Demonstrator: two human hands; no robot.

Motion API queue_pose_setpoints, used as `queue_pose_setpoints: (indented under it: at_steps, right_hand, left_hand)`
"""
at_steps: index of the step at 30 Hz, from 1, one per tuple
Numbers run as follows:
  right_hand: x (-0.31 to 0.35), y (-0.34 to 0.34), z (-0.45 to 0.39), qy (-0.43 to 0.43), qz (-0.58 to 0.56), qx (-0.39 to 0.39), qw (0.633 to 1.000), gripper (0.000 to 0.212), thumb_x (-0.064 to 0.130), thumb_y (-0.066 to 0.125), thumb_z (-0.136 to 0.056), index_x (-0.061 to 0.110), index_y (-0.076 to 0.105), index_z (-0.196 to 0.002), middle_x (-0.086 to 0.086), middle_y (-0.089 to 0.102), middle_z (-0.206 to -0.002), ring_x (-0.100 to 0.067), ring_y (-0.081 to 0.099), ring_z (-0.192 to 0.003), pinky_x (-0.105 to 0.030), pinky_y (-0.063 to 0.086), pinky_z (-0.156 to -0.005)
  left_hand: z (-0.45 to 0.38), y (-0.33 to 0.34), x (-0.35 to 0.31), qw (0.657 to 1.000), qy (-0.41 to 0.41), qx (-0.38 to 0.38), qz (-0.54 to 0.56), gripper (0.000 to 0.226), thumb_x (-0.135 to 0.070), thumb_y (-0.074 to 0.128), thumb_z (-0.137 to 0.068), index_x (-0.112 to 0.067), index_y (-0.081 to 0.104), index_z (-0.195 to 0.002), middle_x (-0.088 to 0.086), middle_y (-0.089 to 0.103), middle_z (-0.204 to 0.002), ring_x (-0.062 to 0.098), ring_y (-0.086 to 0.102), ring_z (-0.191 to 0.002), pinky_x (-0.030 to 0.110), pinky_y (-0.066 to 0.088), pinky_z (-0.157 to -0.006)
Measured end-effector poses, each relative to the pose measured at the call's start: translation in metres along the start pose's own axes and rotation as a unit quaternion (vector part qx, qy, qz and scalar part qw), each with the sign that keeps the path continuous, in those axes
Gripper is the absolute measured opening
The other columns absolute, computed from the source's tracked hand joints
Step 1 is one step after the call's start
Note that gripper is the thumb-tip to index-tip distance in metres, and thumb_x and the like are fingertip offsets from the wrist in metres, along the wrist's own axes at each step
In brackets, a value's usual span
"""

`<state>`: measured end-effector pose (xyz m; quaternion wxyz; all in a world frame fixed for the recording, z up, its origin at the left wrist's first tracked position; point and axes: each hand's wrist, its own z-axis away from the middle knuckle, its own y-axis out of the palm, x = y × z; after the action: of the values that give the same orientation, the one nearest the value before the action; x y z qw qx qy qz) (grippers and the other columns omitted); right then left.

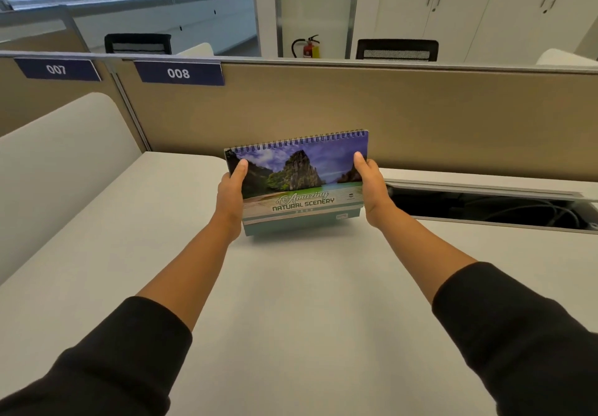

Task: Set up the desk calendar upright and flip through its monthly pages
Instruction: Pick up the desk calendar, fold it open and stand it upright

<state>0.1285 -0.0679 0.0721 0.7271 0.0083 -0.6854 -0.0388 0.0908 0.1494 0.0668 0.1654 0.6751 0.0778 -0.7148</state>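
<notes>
Hands, two: left hand and right hand grip one calendar by its side edges, thumbs on the cover, other fingers hidden behind. It stands upright on a white desk, before a tan partition with two number plates.

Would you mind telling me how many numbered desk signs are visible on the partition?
2: sign 007 at the far left of the partition, and sign 008 just to its right. Others may lie outside the view.
</notes>
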Motion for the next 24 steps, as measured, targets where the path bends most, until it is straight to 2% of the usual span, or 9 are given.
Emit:
queue_pose_setpoints:
  at_steps: [5, 8, 10, 12, 15, 17, 19, 21, 24]
  right_hand:
    - [-0.014, -0.002, -0.019, 0.006, -0.009, 0.008, 1.0, 0.027, 0.041, 0.04, -0.096, 0.019, 0.046, -0.111, 0.007, 0.059, -0.093, -0.01, 0.058, -0.085, -0.022, 0.046, -0.068]
    - [-0.023, -0.004, -0.026, 0.006, -0.009, 0.002, 1.0, 0.025, 0.042, 0.038, -0.096, 0.022, 0.047, -0.109, 0.009, 0.059, -0.093, -0.009, 0.057, -0.084, -0.022, 0.045, -0.067]
    - [-0.027, -0.004, -0.029, 0.009, -0.007, -0.002, 1.0, 0.024, 0.045, 0.037, -0.096, 0.025, 0.048, -0.101, 0.007, 0.059, -0.091, -0.011, 0.058, -0.082, -0.023, 0.046, -0.067]
    - [-0.033, -0.004, -0.032, 0.019, -0.014, -0.005, 1.0, 0.034, 0.049, 0.034, -0.095, 0.021, 0.049, -0.107, 0.004, 0.059, -0.092, -0.015, 0.057, -0.087, -0.023, 0.046, -0.069]
    - [-0.048, -0.009, -0.027, 0.045, 0.02, 0.003, 0.999, 0.05, 0.051, 0.03, -0.095, 0.013, 0.044, -0.125, -0.001, 0.059, -0.103, -0.016, 0.056, -0.096, -0.018, 0.04, -0.069]
    - [-0.062, -0.014, -0.023, 0.053, 0.068, 0.013, 0.996, 0.053, 0.048, 0.029, -0.097, 0.009, 0.042, -0.13, -0.006, 0.057, -0.116, -0.018, 0.054, -0.104, -0.019, 0.04, -0.076]
    - [-0.07, -0.017, -0.019, 0.038, 0.123, 0.014, 0.992, 0.051, 0.043, 0.031, -0.098, 0.008, 0.04, -0.133, -0.009, 0.055, -0.128, -0.017, 0.05, -0.109, -0.023, 0.038, -0.088]
    - [-0.073, -0.018, -0.017, 0.02, 0.166, 0.014, 0.986, 0.048, 0.04, 0.033, -0.098, 0.01, 0.039, -0.135, -0.01, 0.052, -0.135, -0.021, 0.05, -0.118, -0.025, 0.037, -0.09]
    - [-0.074, -0.018, -0.015, 0.009, 0.205, 0.009, 0.979, 0.048, 0.037, 0.034, -0.099, 0.009, 0.036, -0.138, -0.011, 0.05, -0.138, -0.027, 0.047, -0.127, -0.025, 0.036, -0.09]
  left_hand:
    - [-0.016, 0.006, 0.019, 1.0, -0.008, 0.003, -0.001, 0.053, -0.048, 0.04, -0.09, -0.011, 0.047, -0.127, 0.01, 0.06, -0.123, 0.026, 0.057, -0.111, 0.03, 0.047, -0.084]
    - [-0.02, 0.007, 0.025, 1.0, -0.009, 0.013, -0.011, 0.065, -0.057, 0.044, -0.078, -0.01, 0.046, -0.123, 0.011, 0.058, -0.124, 0.027, 0.056, -0.113, 0.033, 0.048, -0.085]
    - [-0.021, 0.006, 0.033, 1.0, -0.007, 0.009, -0.016, 0.056, -0.056, 0.043, -0.083, -0.011, 0.042, -0.116, 0.011, 0.056, -0.12, 0.025, 0.056, -0.108, 0.034, 0.048, -0.084]
    - [-0.019, 0.003, 0.046, 1.0, -0.008, -0.023, -0.013, 0.04, -0.05, 0.036, -0.092, -0.016, 0.033, -0.113, 0.01, 0.051, -0.117, 0.023, 0.054, -0.106, 0.033, 0.048, -0.085]
    - [-0.013, -0.004, 0.07, 0.996, -0.018, -0.088, -0.007, 0.041, -0.045, 0.033, -0.095, -0.017, 0.027, -0.124, 0.011, 0.045, -0.127, 0.025, 0.051, -0.114, 0.033, 0.047, -0.093]
    - [-0.009, -0.008, 0.083, 0.993, -0.007, -0.108, -0.051, 0.044, -0.044, 0.034, -0.095, -0.015, 0.027, -0.128, 0.014, 0.042, -0.133, 0.029, 0.048, -0.121, 0.037, 0.045, -0.1]
    - [-0.005, -0.009, 0.087, 0.992, 0.016, -0.094, -0.087, 0.035, -0.04, 0.031, -0.097, -0.013, 0.03, -0.121, 0.013, 0.046, -0.126, 0.028, 0.048, -0.118, 0.035, 0.045, -0.099]
    - [0.001, -0.008, 0.086, 0.992, 0.031, -0.062, -0.108, 0.028, -0.036, 0.027, -0.099, -0.015, 0.034, -0.116, 0.008, 0.049, -0.117, 0.024, 0.048, -0.112, 0.031, 0.042, -0.093]
    - [0.005, -0.007, 0.085, 0.988, 0.049, -0.032, -0.142, 0.039, -0.035, 0.025, -0.1, -0.009, 0.037, -0.126, 0.003, 0.049, -0.117, 0.019, 0.046, -0.107, 0.026, 0.036, -0.09]
